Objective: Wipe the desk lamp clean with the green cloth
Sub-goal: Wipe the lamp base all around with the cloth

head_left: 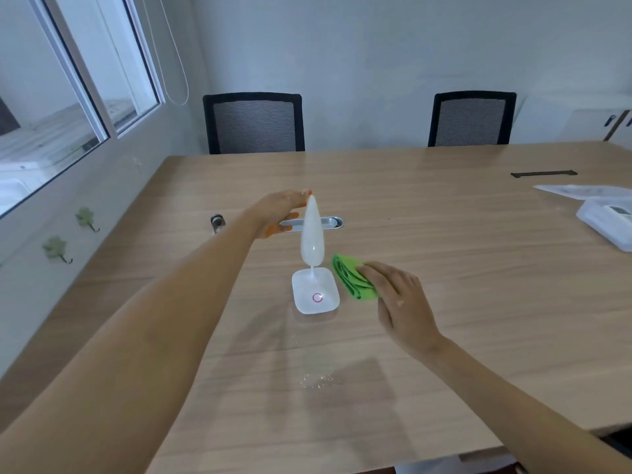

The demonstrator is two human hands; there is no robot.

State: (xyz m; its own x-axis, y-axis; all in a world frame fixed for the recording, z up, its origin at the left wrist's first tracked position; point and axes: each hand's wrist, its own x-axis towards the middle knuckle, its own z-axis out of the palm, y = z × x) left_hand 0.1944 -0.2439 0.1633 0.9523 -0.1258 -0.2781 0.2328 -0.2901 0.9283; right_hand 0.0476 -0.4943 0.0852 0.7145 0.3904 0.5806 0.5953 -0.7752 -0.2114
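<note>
A small white desk lamp (pixel 312 234) stands upright mid-table, its square base (pixel 316 293) carrying a pink ring button. My left hand (pixel 278 210) reaches in from the left, and its fingertips pinch the pointed top of the lamp head. A folded green cloth (pixel 352 277) lies on the wooden table (pixel 444 254) just right of the base. My right hand (pixel 400 295) rests on the cloth's right edge, fingers spread over it.
A metal cable grommet (pixel 330 222) sits behind the lamp. A small dark cylinder (pixel 217 222) stands to the left. White boxes and papers (pixel 605 217) lie at the far right. Two black mesh chairs (pixel 254 123) line the far edge. Crumbs (pixel 316 380) dot the near table.
</note>
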